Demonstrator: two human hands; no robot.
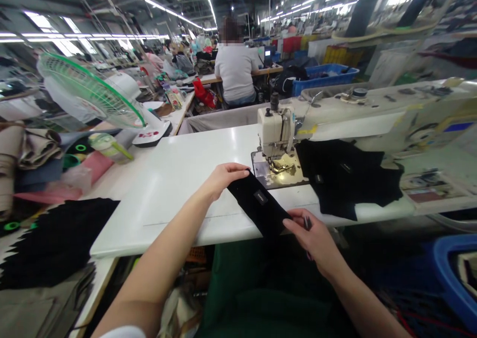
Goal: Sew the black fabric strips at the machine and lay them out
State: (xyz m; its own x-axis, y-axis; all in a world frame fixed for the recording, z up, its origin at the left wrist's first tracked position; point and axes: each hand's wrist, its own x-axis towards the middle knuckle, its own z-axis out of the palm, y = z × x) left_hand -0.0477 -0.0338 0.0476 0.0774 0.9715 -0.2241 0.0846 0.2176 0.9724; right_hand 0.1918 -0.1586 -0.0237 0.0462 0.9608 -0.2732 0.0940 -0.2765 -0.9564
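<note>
A black fabric strip (250,208) with a small label is stretched between my two hands, over the front edge of the white sewing table (167,194). My left hand (228,178) pinches its upper left end, close to the sewing machine's metal plate. The lower right end is gripped by my right hand (307,236), which also has a small dark tool (307,222) tucked among its fingers. Behind the strip stands the sewing machine head (276,131). More black fabric pieces (350,179) lie to the right of the needle area.
A green fan (93,92) stands at the left, beyond a stack of black fabric (55,238). A blue basket (443,268) is at the lower right. Farther back, a person in a white shirt (235,69) sits facing away near a blue bin (324,79).
</note>
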